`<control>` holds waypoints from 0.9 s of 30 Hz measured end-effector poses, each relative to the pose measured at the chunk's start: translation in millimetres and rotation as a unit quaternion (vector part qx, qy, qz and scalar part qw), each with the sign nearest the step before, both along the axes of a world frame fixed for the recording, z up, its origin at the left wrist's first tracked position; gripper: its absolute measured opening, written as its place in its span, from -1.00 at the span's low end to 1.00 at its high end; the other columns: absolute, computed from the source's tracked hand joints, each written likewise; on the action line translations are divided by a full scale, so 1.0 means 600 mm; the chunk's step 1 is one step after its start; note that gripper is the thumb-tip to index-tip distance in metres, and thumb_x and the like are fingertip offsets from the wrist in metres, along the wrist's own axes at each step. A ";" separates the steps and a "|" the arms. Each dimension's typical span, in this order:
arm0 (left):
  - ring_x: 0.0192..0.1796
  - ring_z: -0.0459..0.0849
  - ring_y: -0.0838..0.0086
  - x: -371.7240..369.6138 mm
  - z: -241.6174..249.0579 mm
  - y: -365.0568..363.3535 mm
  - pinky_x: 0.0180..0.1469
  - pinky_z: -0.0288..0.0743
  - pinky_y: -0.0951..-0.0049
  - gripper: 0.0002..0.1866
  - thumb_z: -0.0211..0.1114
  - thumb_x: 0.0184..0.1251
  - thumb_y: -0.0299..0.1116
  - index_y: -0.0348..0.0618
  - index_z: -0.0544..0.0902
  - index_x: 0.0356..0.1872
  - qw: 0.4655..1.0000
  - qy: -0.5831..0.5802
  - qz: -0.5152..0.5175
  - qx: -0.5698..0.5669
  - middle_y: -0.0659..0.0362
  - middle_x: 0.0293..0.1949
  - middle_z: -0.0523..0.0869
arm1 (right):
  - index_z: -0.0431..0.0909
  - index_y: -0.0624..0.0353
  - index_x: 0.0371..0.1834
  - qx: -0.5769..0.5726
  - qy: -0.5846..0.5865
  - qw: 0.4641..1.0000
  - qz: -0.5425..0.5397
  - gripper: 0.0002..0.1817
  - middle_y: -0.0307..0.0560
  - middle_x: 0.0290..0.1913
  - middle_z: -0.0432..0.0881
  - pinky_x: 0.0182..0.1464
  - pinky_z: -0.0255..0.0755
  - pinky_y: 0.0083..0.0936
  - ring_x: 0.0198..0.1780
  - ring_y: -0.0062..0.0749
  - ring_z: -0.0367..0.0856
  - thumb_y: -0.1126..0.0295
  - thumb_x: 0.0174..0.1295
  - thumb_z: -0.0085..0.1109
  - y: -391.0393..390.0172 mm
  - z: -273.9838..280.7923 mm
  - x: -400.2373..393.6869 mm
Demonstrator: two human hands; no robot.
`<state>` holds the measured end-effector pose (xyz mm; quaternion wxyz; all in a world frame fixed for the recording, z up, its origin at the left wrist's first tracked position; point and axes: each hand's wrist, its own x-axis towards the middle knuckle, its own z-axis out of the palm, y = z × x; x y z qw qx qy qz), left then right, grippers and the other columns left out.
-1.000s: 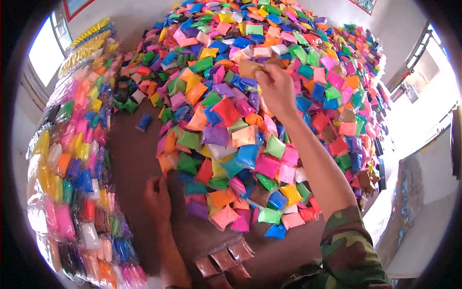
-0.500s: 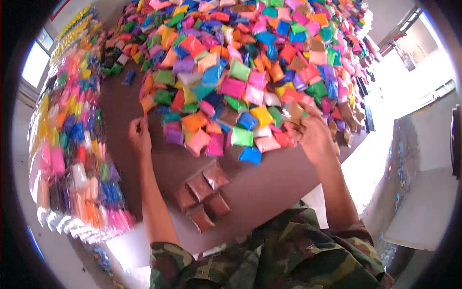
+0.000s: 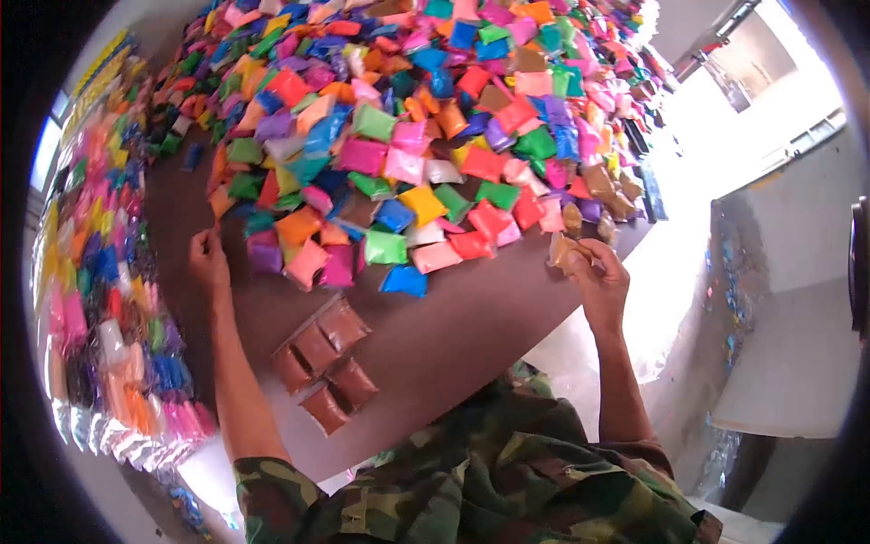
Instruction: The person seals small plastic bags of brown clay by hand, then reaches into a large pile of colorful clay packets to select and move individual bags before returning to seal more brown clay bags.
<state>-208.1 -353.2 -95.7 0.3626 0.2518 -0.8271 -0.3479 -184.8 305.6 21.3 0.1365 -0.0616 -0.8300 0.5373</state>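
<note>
In the head view my right hand [image 3: 600,286] pinches a small tan packet [image 3: 564,252] between thumb and fingers, just off the right front edge of the pile. My left hand [image 3: 210,263] is closed at the pile's left edge, fingertips near an orange packet [image 3: 220,200]. Whether it grips anything is hidden. Between my forearms, several brown packets [image 3: 343,327] lie together in rows on the dark brown table [image 3: 471,313]. A blue packet [image 3: 404,281] lies at the near edge of the colourful pile of packets [image 3: 385,247].
On the left stands a long row of clear bags [image 3: 118,272] filled with coloured packets. More tan packets [image 3: 609,186] sit at the pile's right end. The table's right edge runs diagonally beside my right arm. A pale panel [image 3: 779,363] stands farther right.
My right hand has drawn the tan packet away from the pile, rightward and toward me. The view has turned, so the scene sits farther left. My left hand stays at the pile's left edge.
</note>
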 end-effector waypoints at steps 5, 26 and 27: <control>-0.16 0.70 0.50 -0.006 -0.022 -0.035 -0.02 0.58 0.40 -0.75 0.39 0.56 -0.25 -0.29 0.74 -0.10 0.999 0.013 -0.017 -0.028 0.15 -0.22 0.80 | 0.75 0.26 0.07 0.040 0.056 0.997 -0.026 -0.77 -0.20 -0.07 0.76 -0.09 0.60 -0.61 -0.18 -0.62 0.70 0.46 0.41 0.41 0.061 -0.009 -0.044; -0.18 0.59 0.61 0.011 0.015 0.013 -0.10 0.52 0.50 -0.78 0.36 0.62 -0.29 -0.30 0.72 -0.09 0.999 0.022 -0.010 0.036 0.31 -0.28 0.67 | 0.77 0.09 -0.11 0.434 0.299 0.840 0.128 -0.80 -0.16 -0.08 0.76 0.07 0.54 -0.22 0.01 -0.21 0.69 0.34 0.22 0.44 -0.126 0.075 -0.319; -0.17 0.60 0.60 0.014 0.021 0.016 -0.07 0.53 0.50 -0.77 0.35 0.62 -0.29 -0.30 0.71 -0.08 0.999 0.011 -0.007 0.046 0.30 -0.26 0.67 | 0.76 0.10 -0.05 0.463 0.287 0.829 0.126 -0.74 -0.14 -0.04 0.75 0.07 0.54 -0.20 0.04 -0.19 0.68 0.32 0.21 0.46 -0.149 0.077 -0.343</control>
